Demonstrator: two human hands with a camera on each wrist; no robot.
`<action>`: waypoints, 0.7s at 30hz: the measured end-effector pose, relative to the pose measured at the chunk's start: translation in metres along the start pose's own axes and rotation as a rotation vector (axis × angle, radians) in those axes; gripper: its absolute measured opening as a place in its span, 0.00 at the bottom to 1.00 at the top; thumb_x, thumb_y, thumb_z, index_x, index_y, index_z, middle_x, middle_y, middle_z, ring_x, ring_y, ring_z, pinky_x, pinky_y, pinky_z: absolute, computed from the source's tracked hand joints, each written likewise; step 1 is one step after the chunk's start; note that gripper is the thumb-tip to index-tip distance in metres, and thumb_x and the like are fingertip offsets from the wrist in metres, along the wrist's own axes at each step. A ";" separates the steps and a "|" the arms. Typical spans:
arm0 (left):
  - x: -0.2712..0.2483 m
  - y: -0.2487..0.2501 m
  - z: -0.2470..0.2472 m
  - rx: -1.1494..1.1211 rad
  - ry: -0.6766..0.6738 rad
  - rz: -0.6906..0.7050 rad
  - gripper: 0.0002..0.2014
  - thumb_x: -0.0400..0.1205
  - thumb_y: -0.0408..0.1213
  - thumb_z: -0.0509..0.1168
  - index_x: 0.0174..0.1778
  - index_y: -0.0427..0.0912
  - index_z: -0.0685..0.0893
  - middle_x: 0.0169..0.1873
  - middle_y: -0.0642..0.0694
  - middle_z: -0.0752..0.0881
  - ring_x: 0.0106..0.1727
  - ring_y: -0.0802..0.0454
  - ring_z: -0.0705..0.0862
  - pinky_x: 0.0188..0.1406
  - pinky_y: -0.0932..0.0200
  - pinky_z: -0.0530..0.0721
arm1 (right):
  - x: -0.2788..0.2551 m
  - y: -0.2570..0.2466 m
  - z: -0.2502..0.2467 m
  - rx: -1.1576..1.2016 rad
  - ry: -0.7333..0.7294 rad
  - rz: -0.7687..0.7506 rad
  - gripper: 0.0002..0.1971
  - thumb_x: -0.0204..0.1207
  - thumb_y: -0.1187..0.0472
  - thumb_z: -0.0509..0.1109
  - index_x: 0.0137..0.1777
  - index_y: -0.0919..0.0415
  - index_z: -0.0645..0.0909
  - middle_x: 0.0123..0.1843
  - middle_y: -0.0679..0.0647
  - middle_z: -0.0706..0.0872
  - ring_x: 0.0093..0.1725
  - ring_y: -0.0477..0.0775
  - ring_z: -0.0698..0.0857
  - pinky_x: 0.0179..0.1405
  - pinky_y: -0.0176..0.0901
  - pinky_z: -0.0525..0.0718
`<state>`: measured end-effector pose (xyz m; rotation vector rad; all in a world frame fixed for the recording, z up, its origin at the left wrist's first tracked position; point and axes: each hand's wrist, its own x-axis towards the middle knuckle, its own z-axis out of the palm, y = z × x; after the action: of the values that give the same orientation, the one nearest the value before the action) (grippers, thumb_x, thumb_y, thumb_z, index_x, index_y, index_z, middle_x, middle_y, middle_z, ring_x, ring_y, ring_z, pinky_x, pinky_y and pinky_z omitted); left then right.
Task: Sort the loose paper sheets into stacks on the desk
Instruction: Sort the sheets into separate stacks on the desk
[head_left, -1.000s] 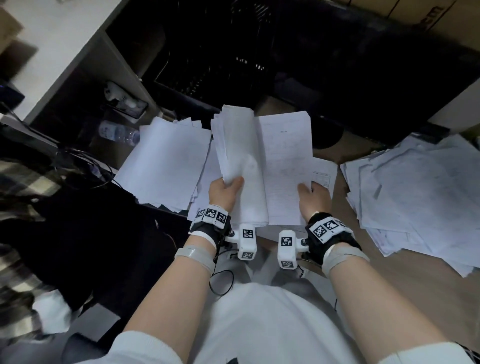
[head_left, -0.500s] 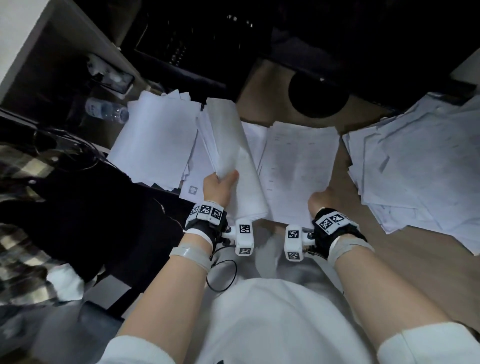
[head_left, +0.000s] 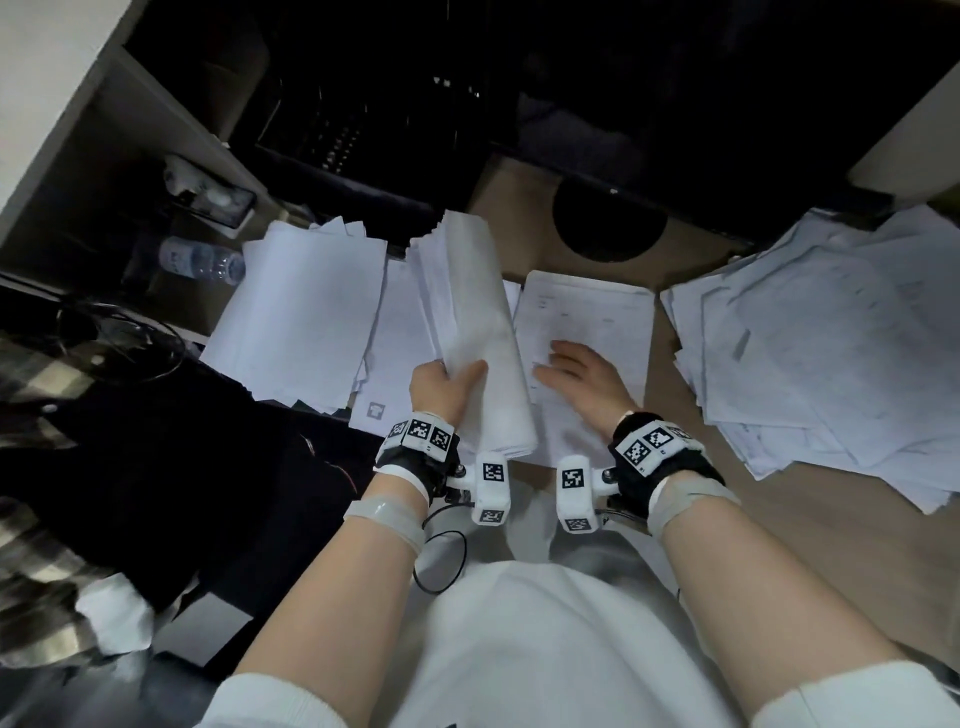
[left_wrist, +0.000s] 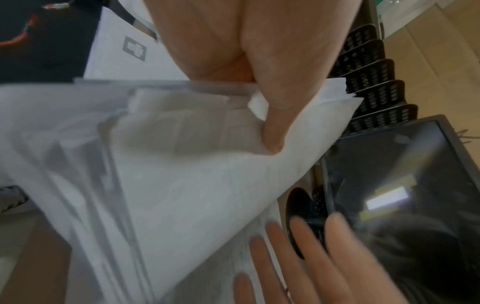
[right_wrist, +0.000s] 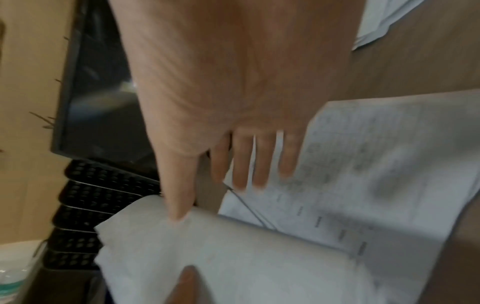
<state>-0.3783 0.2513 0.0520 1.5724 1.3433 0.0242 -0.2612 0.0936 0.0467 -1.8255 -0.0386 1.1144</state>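
Observation:
My left hand grips a thick curled bundle of white sheets by its near edge, thumb on top; the left wrist view shows the thumb pressed on the bundle. To its right my right hand hovers open with straight fingers over a printed sheet that lies flat on the desk. In the right wrist view the spread fingers point at that printed sheet. A neat stack of blank sheets lies at the left, and a big loose heap of papers at the right.
A monitor with a round black foot stands behind the papers. Black mesh trays sit at the back left, with a water bottle and a phone on a lower shelf. Dark cloth and cables lie left of the desk.
My right hand has laid the printed sheet flat on the desk, let go of it and opened above it. The left hand keeps hold of the bundle, now lower.

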 end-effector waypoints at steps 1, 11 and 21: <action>0.001 0.005 -0.001 -0.001 -0.002 0.004 0.20 0.75 0.46 0.77 0.51 0.31 0.89 0.44 0.39 0.90 0.46 0.42 0.89 0.46 0.55 0.87 | -0.002 -0.008 0.006 0.046 -0.092 -0.023 0.32 0.75 0.58 0.79 0.78 0.57 0.72 0.71 0.53 0.81 0.69 0.50 0.82 0.53 0.31 0.81; 0.017 0.031 -0.016 -0.304 -0.137 0.028 0.21 0.78 0.55 0.74 0.37 0.36 0.88 0.36 0.40 0.92 0.40 0.41 0.91 0.44 0.49 0.89 | 0.005 -0.024 0.030 0.010 0.226 -0.172 0.17 0.67 0.57 0.84 0.54 0.55 0.84 0.51 0.49 0.91 0.53 0.49 0.89 0.55 0.52 0.88; 0.028 0.022 -0.034 -0.418 -0.259 0.049 0.20 0.85 0.48 0.67 0.38 0.33 0.86 0.38 0.35 0.89 0.40 0.44 0.87 0.45 0.46 0.86 | 0.000 -0.044 0.065 -0.099 0.200 -0.227 0.20 0.82 0.57 0.65 0.74 0.50 0.79 0.64 0.46 0.87 0.60 0.45 0.86 0.68 0.50 0.82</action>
<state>-0.3719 0.2976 0.0672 1.2077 1.0193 0.1195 -0.2879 0.1630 0.0708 -1.9579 -0.1823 0.7811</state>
